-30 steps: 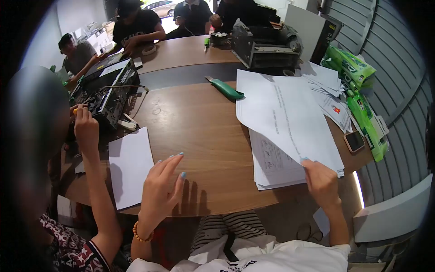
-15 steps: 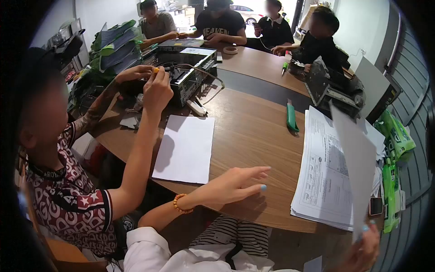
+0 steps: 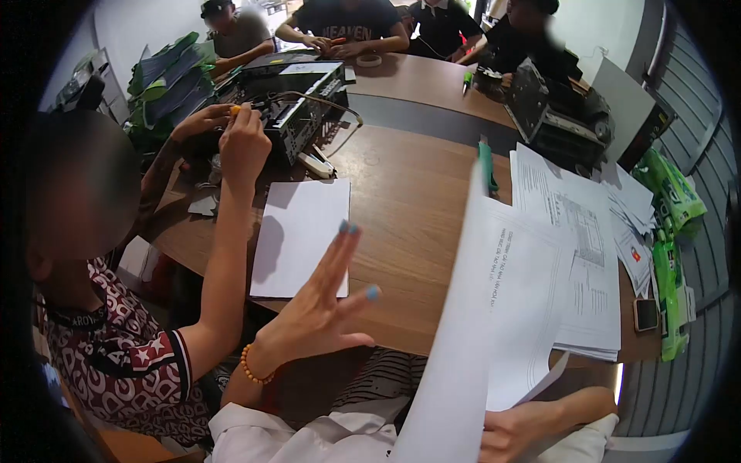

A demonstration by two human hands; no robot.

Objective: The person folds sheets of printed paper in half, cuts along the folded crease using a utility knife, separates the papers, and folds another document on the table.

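My right hand [image 3: 529, 428] grips a large printed paper sheet [image 3: 498, 324] by its lower edge. The sheet stands raised and curved, its text side facing right. Behind it lies a stack of printed papers [image 3: 590, 293] on the right of the table. My left hand [image 3: 316, 309], with blue nails and a beaded bracelet, is open with fingers spread above the table's near edge. Nearest to it is a pile of blank white paper [image 3: 305, 231], partly covered by my fingertips in this view. A green utility knife [image 3: 488, 174] sits partly behind the raised sheet.
To my left, a co-worker's hand [image 3: 245, 147] works at an opened computer case [image 3: 297, 108]. Several people sit across the wooden table [image 3: 401, 185]. A dusty metal device [image 3: 556, 116], a phone [image 3: 645, 315] and green packages [image 3: 670, 193] are on the right.
My right hand has carried the sheet leftward from the stack's right side. My left hand has moved left towards the white pile, its fingers now pointing upward. The view has shifted slightly.
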